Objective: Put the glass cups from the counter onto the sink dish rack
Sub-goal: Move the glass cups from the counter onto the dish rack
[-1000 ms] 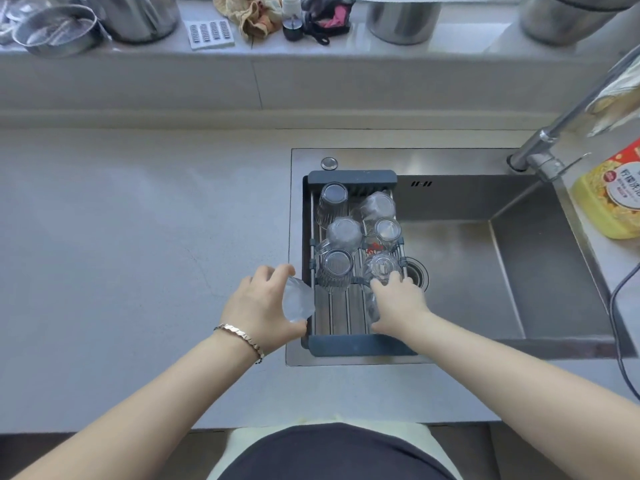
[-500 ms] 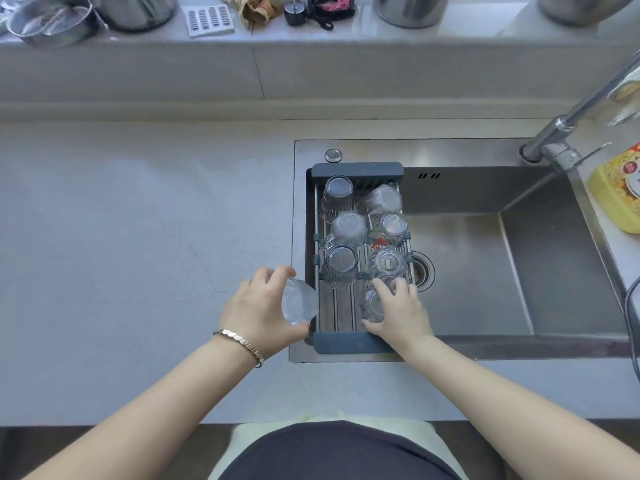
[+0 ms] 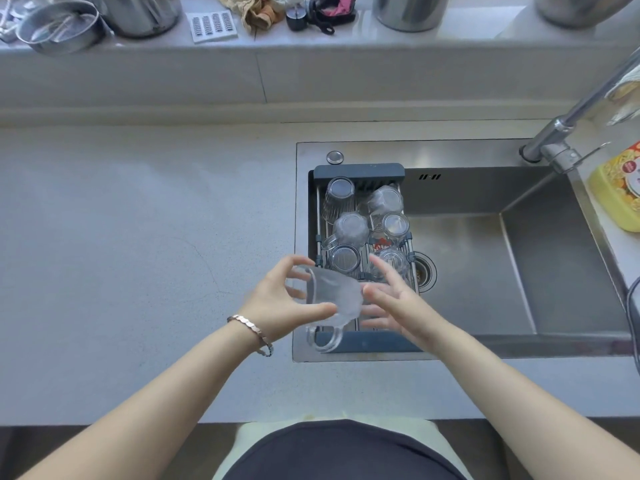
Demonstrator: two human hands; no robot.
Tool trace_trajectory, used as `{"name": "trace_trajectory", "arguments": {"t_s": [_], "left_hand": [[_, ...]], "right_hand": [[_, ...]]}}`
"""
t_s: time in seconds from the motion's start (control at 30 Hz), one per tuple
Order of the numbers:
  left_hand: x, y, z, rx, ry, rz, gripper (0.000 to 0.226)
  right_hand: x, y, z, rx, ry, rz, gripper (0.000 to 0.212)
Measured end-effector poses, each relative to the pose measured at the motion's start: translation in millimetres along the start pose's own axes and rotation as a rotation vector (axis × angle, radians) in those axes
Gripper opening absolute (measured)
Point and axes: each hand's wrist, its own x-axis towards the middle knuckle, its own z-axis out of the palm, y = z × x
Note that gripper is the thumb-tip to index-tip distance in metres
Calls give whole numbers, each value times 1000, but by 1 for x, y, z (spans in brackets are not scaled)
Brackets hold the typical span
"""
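My left hand [image 3: 277, 303] grips a clear glass mug [image 3: 332, 299] lying on its side in the air, its handle hanging down over the near end of the dish rack [image 3: 360, 169]. My right hand [image 3: 391, 303] is beside the mug's bottom, fingers spread and touching it. The dark-framed rack spans the left part of the sink [image 3: 485, 271] and holds several upturned glass cups [image 3: 346, 230] in its far half. The near part of the rack is mostly hidden behind the mug and my hands.
A faucet [image 3: 561, 133] reaches in from the right above the sink, with a yellow dish soap bottle [image 3: 616, 188] beside it. The back ledge carries steel pots [image 3: 62, 26], a cloth and small items. The grey counter [image 3: 138, 237] stretches left of the sink.
My left hand has carried the mug right, from beside the rack to over its near end, and tipped it sideways. My right hand has let go of a racked cup and moved to the mug.
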Motion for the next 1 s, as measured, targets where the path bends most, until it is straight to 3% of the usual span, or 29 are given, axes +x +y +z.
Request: {"name": "trace_trajectory", "arguments": {"t_s": [0.07,0.13,0.27,0.43,0.6,0.67,0.8,1.0], "left_hand": [[2,0,4,-159,-102,29,57],[5,-2,8,-220,-162,39,59],[11,-14,6,0,-112,50,61],[11,-35,-4,167,13,-37,37],[7,-44,-8,189,24,-37,16],[7,-44,-8,194,29,-20,16],[8,-41,-5,209,30,6,15],[11,-36,-2,223,29,19,21]], "right_hand": [[-6,-7,1,204,-155,44,62],[-7,-10,1,143,-116,-14,59],[-1,-17,-4,-381,103,-269,55],[15,-30,2,-1154,-38,-670,52],[37,-21,16,-1680,-326,-648,52],[40,-21,16,-1729,-319,-640,50],[43,-26,18,-1815,-322,-432,52],[53,-4,21,-1779,-312,-307,56]]}}
